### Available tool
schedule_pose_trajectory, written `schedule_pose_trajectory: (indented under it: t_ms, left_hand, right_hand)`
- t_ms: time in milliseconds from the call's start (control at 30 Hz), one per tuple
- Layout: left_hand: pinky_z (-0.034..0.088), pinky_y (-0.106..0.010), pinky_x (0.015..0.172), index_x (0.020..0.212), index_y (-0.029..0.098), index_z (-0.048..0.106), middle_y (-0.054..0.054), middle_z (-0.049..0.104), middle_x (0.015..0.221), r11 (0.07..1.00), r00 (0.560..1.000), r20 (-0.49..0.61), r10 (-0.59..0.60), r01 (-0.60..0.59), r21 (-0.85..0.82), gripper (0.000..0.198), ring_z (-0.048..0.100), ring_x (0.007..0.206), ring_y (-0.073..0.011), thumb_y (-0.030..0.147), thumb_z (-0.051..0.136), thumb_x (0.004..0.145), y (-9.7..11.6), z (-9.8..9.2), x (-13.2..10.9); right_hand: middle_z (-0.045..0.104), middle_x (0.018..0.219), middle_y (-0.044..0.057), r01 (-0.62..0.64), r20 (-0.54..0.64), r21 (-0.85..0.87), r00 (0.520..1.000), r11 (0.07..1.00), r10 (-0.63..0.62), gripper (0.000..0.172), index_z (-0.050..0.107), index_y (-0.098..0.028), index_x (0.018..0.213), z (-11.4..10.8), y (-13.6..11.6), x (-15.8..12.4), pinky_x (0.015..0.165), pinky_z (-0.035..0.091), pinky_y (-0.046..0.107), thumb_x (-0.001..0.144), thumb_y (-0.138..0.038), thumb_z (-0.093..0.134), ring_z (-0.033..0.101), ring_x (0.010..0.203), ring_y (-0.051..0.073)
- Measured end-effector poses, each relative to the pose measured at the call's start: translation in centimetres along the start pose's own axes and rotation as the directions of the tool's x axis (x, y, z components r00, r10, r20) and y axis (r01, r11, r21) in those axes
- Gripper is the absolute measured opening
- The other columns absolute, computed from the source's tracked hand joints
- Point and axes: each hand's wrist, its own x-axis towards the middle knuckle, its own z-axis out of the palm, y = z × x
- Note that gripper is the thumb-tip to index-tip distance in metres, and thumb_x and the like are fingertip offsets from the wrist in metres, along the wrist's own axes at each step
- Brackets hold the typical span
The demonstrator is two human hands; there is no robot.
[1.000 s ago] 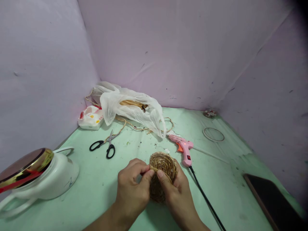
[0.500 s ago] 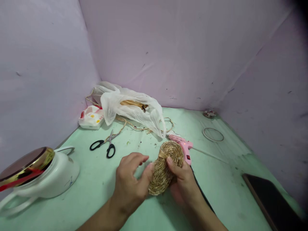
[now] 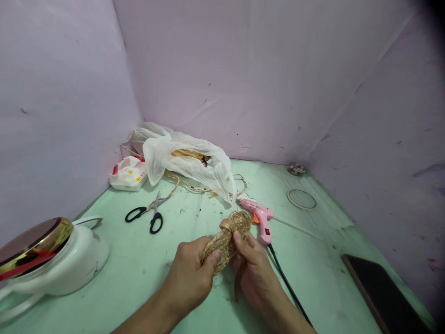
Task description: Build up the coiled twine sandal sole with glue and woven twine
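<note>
Both hands hold a small woven jute basket (image 3: pixel 227 236) low over the green table (image 3: pixel 146 260). My left hand (image 3: pixel 189 276) grips its near left side with thumb on the weave. My right hand (image 3: pixel 255 273) clasps its right side, thumb pressed near the rim. The basket is tipped, its rim turned up and away from me, and a loose end of braid hangs down between the hands. A pink glue gun (image 3: pixel 260 220) lies just beyond the basket, its black cord (image 3: pixel 288 285) running past my right wrist.
Black-handled scissors (image 3: pixel 149 215) lie to the left. A white plastic bag (image 3: pixel 184 160) with jute cord sits at the back, a white packet (image 3: pixel 128 174) beside it. A white lidded pot (image 3: pixel 45 260) stands at left. A ring (image 3: pixel 301 199) and a dark tablet (image 3: pixel 378 287) lie to the right.
The basket has been turned from facing me to a tilted, sideways hold. My left hand, briefly loosened on it, has closed on it again.
</note>
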Motion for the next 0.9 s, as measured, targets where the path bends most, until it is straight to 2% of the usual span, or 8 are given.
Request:
schedule_pose_trajectory:
  t_ms: [100,167,300,500,567,733,800,900]
  left_hand:
    - [0.041,-0.022,0.050,0.072,0.017,0.060,0.001,0.059,0.054,0.985,0.988,-0.119,0.095,-0.076,0.152,0.021,0.054,0.049,-0.0126,0.027,0.044,0.081,-0.1,-0.3,-0.1]
    - [0.043,-0.023,0.052,0.077,0.018,0.061,0.000,0.062,0.059,0.959,0.967,-0.182,0.176,-0.127,0.252,0.019,0.057,0.051,-0.0132,0.024,0.043,0.082,-0.4,-0.4,-0.1]
    - [0.041,-0.023,0.050,0.073,0.018,0.059,-0.001,0.062,0.058,0.837,0.919,-0.196,0.342,-0.203,0.508,0.020,0.059,0.050,-0.0136,0.017,0.041,0.082,-1.2,-0.5,0.1]
    - [0.034,-0.026,0.038,0.078,0.016,0.061,0.001,0.058,0.049,0.500,0.826,-0.099,0.554,-0.235,0.833,0.021,0.057,0.042,-0.0175,0.008,0.042,0.075,-1.6,-0.7,0.2]
    - [0.034,-0.027,0.038,0.083,0.015,0.061,0.001,0.058,0.049,0.431,0.806,-0.076,0.587,-0.232,0.872,0.022,0.057,0.040,-0.0183,0.007,0.043,0.074,-1.6,-0.8,0.2]
    - [0.036,-0.027,0.038,0.075,0.017,0.058,0.000,0.061,0.053,0.511,0.848,-0.146,0.510,-0.163,0.844,0.017,0.060,0.044,-0.0196,0.008,0.044,0.073,-2.0,-0.9,0.4]
    - [0.037,-0.027,0.040,0.070,0.018,0.056,0.000,0.062,0.055,0.578,0.893,-0.144,0.426,-0.146,0.803,0.016,0.061,0.047,-0.0201,0.008,0.044,0.074,-2.0,-0.8,0.4]
    - [0.041,-0.027,0.043,0.071,0.018,0.055,-0.001,0.063,0.058,0.661,0.936,-0.106,0.336,-0.154,0.734,0.017,0.063,0.050,-0.0204,0.008,0.042,0.076,-1.9,-0.6,0.4]
  right_hand:
    - [0.059,0.110,0.008,0.155,-0.148,-0.272,0.968,0.950,-0.200,0.053,0.052,-0.023,0.107,-0.6,-0.3,0.1,0.071,0.049,0.032,0.060,-0.033,0.075,0.058,0.094,0.023]
    - [0.061,0.097,0.005,0.172,-0.201,-0.489,0.932,0.855,-0.302,0.053,0.053,-0.023,0.105,-0.9,-0.7,0.0,0.059,0.047,0.028,0.058,-0.034,0.076,0.058,0.082,0.020]
    - [0.047,0.054,-0.005,0.155,-0.060,-0.686,0.962,0.711,-0.267,0.024,0.061,-0.018,0.077,-0.8,-2.3,-0.6,0.044,0.030,0.021,0.067,-0.039,0.068,0.039,0.048,0.009]
    - [0.044,0.050,-0.006,0.189,0.090,-0.640,0.981,0.745,-0.172,0.022,0.061,-0.017,0.067,0.9,-4.3,-1.0,0.040,0.026,0.020,0.068,-0.039,0.065,0.031,0.042,0.007]
    - [0.050,0.053,-0.004,0.261,0.163,-0.696,0.965,0.668,-0.207,0.016,0.062,-0.018,0.069,1.6,-4.1,-1.0,0.043,0.032,0.021,0.071,-0.034,0.063,0.039,0.045,0.009]
    - [0.062,0.072,0.003,0.587,0.539,-0.785,0.805,0.199,-0.248,0.012,0.063,-0.020,0.076,2.4,-2.7,-1.5,0.058,0.041,0.026,0.077,-0.016,0.051,0.055,0.063,0.015]
    - [0.061,0.073,0.004,0.626,0.588,-0.774,0.768,0.099,-0.254,0.014,0.061,-0.020,0.079,2.3,-2.4,-1.8,0.057,0.041,0.026,0.080,-0.015,0.048,0.055,0.064,0.015]
    - [0.060,0.074,0.004,0.653,0.621,-0.756,0.740,0.054,-0.257,0.015,0.059,-0.020,0.080,2.2,-2.5,-1.9,0.058,0.042,0.026,0.082,-0.015,0.045,0.055,0.065,0.015]
